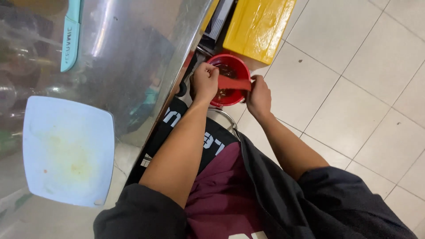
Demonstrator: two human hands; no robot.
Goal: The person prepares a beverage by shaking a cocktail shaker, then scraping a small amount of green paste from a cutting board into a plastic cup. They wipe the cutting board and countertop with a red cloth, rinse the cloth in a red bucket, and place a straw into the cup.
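Observation:
A round red bowl (239, 71) with dark contents sits low near the floor, beside the edge of the metal counter. My left hand (205, 82) is closed on the bowl's near-left rim. My right hand (259, 96) grips a red flat handle-like piece (234, 82) that lies across the bowl's opening. Both forearms reach down and forward from my dark sleeves.
A pale blue square plate (66, 150) with yellowish smears lies on the shiny steel counter (133, 53). A teal knife (71, 35) rests at the counter's far left. A yellow box (259, 26) stands on the beige tiled floor (354, 88) just beyond the bowl.

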